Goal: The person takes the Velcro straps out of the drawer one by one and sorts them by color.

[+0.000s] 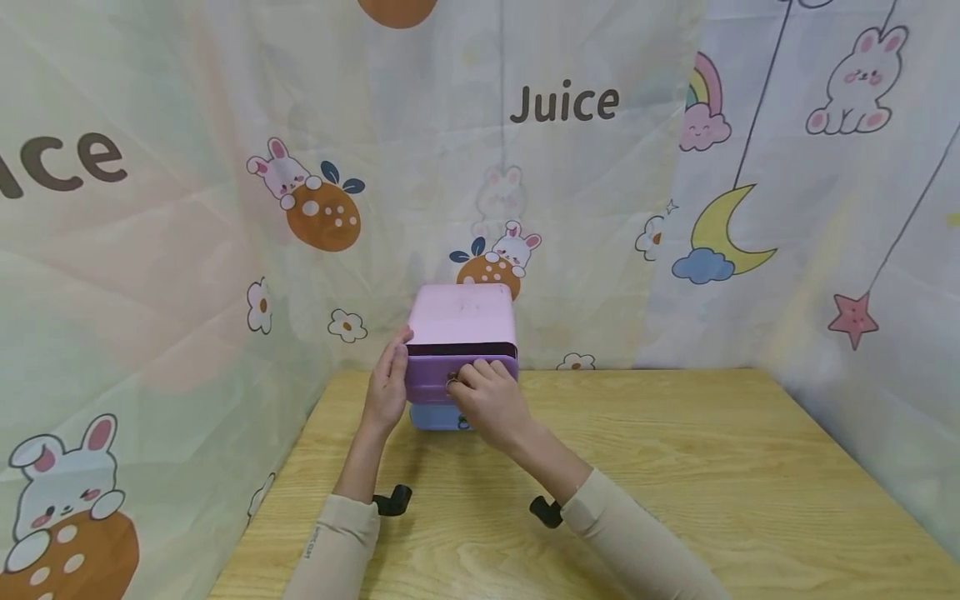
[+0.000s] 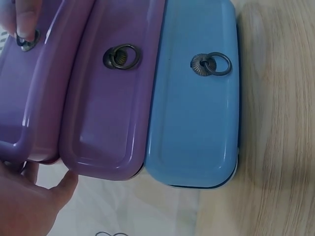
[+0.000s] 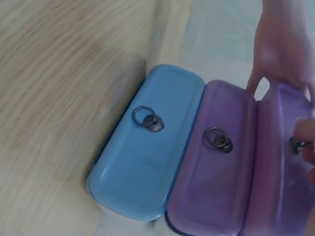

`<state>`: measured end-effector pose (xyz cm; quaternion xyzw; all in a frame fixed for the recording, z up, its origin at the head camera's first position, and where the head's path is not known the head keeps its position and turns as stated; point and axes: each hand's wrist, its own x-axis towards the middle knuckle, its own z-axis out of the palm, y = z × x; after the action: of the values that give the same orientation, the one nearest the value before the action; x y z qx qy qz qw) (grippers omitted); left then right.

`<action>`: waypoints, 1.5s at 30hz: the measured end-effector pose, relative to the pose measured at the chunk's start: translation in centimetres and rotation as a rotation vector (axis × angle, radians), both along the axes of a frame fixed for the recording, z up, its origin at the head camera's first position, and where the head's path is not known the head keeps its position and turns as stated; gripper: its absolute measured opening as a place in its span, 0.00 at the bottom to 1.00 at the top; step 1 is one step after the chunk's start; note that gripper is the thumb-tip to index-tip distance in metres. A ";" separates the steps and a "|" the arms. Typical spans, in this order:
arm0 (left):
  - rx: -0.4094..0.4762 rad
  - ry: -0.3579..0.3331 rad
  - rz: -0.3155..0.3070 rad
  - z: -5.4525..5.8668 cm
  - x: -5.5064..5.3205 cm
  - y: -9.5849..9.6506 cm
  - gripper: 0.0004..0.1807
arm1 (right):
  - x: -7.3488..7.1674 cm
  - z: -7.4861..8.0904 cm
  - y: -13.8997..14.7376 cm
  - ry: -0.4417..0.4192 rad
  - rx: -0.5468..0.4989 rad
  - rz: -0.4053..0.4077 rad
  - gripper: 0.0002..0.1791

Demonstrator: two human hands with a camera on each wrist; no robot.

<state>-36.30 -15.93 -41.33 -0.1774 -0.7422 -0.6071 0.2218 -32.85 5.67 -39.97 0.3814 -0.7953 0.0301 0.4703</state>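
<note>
A small drawer cabinet has a pink top (image 1: 465, 312), two purple drawers and a blue bottom drawer (image 2: 192, 123). Its top purple drawer (image 1: 427, 371) stands out, showing a dark gap behind its front. My right hand (image 1: 491, 404) pinches the metal ring pull (image 3: 297, 145) on that drawer. My left hand (image 1: 386, 387) presses against the cabinet's left side, fingers fairly straight and spread. Below the pulled drawer, the middle purple drawer (image 2: 103, 108) and the blue one are flush, each with a hanging ring pull.
The cabinet sits toward the back of a wood-grain table (image 1: 675, 467). Behind it and at both sides hangs a printed curtain (image 1: 420, 150) with rabbits and flowers. Black camera mounts (image 1: 393, 500) show by the wrists.
</note>
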 end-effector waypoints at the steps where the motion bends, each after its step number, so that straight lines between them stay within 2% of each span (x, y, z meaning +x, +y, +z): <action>1: 0.002 -0.006 0.004 0.0 0.1 0.0 0.28 | 0.0 -0.1 0.1 0.009 -0.008 0.009 0.03; 5: 0.018 -0.029 0.006 0.0 0.3 -0.2 0.31 | 0.3 -0.3 0.3 -0.025 -0.062 0.041 0.02; 10: 0.074 -0.041 -0.032 0.3 0.1 -0.4 0.32 | 0.8 -0.2 0.3 -0.069 -0.117 0.056 0.04; 17: 0.118 -0.057 -0.095 0.6 -0.1 -0.8 0.32 | 1.5 0.0 0.2 -0.018 -0.107 0.040 0.05; 24: 0.122 -0.117 -0.206 0.6 -0.1 -1.8 0.31 | 1.7 -0.1 0.1 0.030 -0.097 0.053 0.04; 30: 0.152 -0.147 -0.280 0.6 0.1 -2.3 0.30 | 2.0 -0.5 -0.2 0.096 -0.091 0.118 0.02; 35: 0.173 -0.164 -0.322 0.5 0.3 -2.4 0.29 | 2.0 -1.0 -0.4 0.195 -0.099 0.182 0.05; 41: 0.178 -0.185 -0.323 0.8 0.3 -2.4 0.28 | 2.0 -0.9 -0.5 0.393 -0.081 0.250 0.07; 45: 0.189 -0.192 -0.316 0.9 0.2 -2.3 0.28 | 2.2 -0.7 -0.6 0.437 -0.080 0.263 0.08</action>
<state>-36.09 -18.24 -40.44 -0.2111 -0.6625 -0.7154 0.0679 -30.62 5.10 -40.67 0.4601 -0.6165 0.0393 0.6377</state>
